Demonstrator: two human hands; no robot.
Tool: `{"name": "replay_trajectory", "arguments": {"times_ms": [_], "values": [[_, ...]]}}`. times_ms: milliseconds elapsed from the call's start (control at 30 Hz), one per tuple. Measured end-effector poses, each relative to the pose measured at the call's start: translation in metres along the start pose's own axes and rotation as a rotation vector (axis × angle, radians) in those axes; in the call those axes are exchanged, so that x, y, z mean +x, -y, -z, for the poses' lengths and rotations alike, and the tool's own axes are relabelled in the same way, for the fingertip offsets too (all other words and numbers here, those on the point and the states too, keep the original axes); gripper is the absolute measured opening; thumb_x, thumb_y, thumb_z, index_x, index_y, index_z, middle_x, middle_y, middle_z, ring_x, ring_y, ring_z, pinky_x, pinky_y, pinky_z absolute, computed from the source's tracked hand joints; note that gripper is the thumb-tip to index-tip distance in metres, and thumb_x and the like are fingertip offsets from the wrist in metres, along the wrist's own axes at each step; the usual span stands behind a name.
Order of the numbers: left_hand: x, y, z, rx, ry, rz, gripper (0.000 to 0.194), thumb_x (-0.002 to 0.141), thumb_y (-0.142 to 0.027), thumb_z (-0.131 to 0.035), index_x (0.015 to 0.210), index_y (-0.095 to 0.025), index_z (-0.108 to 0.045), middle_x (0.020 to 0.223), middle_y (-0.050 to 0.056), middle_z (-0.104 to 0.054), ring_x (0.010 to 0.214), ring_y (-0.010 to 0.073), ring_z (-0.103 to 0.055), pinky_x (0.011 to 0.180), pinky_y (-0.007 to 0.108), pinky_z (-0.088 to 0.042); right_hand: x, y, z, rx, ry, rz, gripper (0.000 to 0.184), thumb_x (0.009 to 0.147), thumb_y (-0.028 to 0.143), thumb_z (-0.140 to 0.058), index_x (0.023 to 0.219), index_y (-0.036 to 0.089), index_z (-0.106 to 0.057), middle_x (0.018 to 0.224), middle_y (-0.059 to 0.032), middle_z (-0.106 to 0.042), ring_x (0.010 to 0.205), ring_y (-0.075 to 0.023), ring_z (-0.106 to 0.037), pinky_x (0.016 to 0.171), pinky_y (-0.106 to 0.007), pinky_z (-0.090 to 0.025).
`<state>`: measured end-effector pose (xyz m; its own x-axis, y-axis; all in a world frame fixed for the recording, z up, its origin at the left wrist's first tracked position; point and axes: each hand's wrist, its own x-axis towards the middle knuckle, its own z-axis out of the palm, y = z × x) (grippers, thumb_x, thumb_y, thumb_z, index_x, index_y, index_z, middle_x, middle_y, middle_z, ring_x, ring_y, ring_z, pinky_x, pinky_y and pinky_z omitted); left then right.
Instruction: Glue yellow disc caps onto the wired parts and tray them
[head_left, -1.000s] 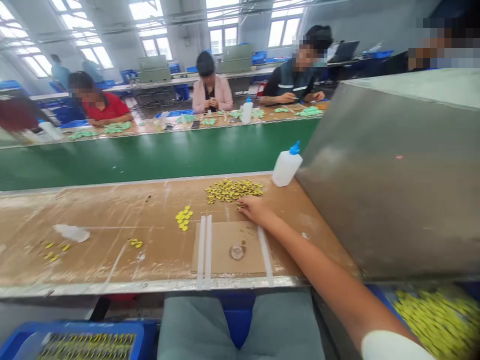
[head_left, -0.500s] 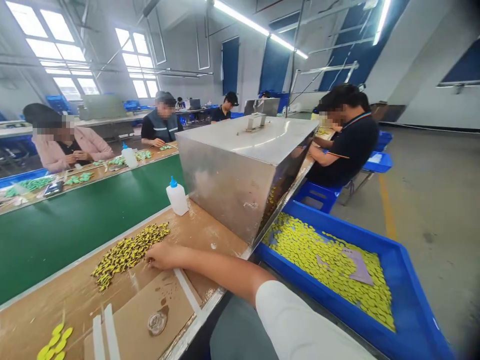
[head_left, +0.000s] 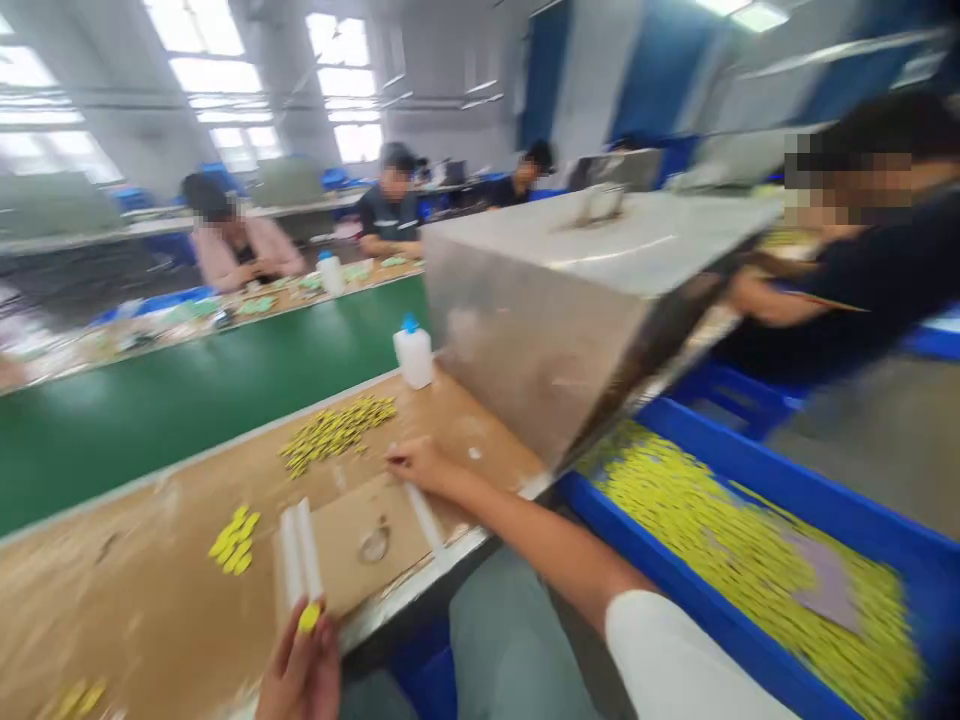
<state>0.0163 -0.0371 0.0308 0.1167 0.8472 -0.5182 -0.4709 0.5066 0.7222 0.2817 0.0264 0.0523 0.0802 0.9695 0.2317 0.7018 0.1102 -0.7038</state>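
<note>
At the near edge of the table, my left hand [head_left: 300, 665] is closed on a small yellow disc [head_left: 308, 616], held up between thumb and fingers. My right hand [head_left: 418, 464] reaches over the far right corner of a cardboard sheet [head_left: 349, 535], its fingertips pinched together. What they hold, if anything, is too blurred to make out. Just left of those fingers lies a pile of small yellow-and-dark pieces [head_left: 337, 432]. A smaller group of yellow discs [head_left: 235, 540] rests left of the cardboard. A clear round blob [head_left: 374, 543] sits on the cardboard, between white strips [head_left: 301, 550].
A white bottle with a blue cap [head_left: 414, 355] stands by a large metal box [head_left: 532, 330]. Right of the table is a blue tray [head_left: 637, 540] of yellow discs. A green conveyor belt [head_left: 225, 380] runs beyond, with people seated across it and one person at right.
The view has swung left. My left hand has come into sight with a yellow disc. My right hand stays near the pile, slightly farther from it.
</note>
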Motion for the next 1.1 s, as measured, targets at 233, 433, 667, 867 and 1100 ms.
{"name": "replay_trajectory", "arguments": {"times_ms": [233, 433, 667, 867, 1100], "values": [[0.01, 0.005, 0.01, -0.317, 0.1, -0.118, 0.032, 0.063, -0.014, -0.092, 0.091, -0.018, -0.078, 0.095, 0.003, -0.077, 0.075, 0.0074, -0.073, 0.073, 0.009, -0.059, -0.003, -0.055, -0.031, 0.077, -0.044, 0.066, 0.012, 0.087, 0.026, -0.068, 0.092, 0.022, -0.078, 0.098, -0.0086, -0.076, 0.091, -0.0279, -0.072, 0.09, -0.043, -0.056], [0.006, 0.007, 0.008, -0.32, 0.168, -0.127, 0.038, 0.06, -0.019, -0.095, 0.094, -0.017, -0.078, 0.099, 0.005, -0.078, 0.078, 0.0098, -0.074, 0.075, 0.013, -0.06, -0.01, -0.062, -0.029, 0.11, -0.136, 0.046, 0.022, 0.084, 0.042, -0.073, 0.091, 0.023, -0.08, 0.093, -0.0072, -0.077, 0.085, -0.0285, -0.073, 0.084, -0.043, -0.059], [0.029, 0.006, 0.005, -0.269, 0.166, -0.239, 0.033, 0.065, -0.023, -0.093, 0.094, -0.019, -0.079, 0.095, 0.004, -0.079, 0.078, 0.0115, -0.075, 0.075, 0.016, -0.061, -0.035, -0.022, -0.039, 0.277, -0.269, 0.005, 0.026, 0.089, 0.044, -0.074, 0.095, 0.02, -0.078, 0.097, -0.007, -0.077, 0.088, -0.0238, -0.073, 0.084, -0.037, -0.061], [0.044, 0.008, -0.006, -0.265, 0.116, -0.299, 0.031, 0.067, -0.025, -0.092, 0.095, -0.019, -0.08, 0.096, 0.005, -0.079, 0.079, 0.0101, -0.075, 0.076, 0.014, -0.06, -0.054, 0.01, -0.059, 0.475, -0.341, 0.27, 0.011, 0.088, 0.022, -0.078, 0.098, 0.026, -0.078, 0.091, -0.004, -0.077, 0.091, -0.0239, -0.071, 0.085, -0.044, -0.061], [0.042, 0.009, -0.004, -0.23, 0.131, -0.284, 0.027, 0.071, -0.027, -0.089, 0.097, -0.021, -0.08, 0.098, 0.005, -0.08, 0.081, 0.0108, -0.075, 0.077, 0.015, -0.06, -0.058, 0.004, -0.069, 0.343, -0.329, 0.391, 0.027, 0.084, 0.011, -0.08, 0.104, 0.03, -0.078, 0.089, -0.0017, -0.077, 0.092, -0.0245, -0.07, 0.084, -0.048, -0.06]]}}
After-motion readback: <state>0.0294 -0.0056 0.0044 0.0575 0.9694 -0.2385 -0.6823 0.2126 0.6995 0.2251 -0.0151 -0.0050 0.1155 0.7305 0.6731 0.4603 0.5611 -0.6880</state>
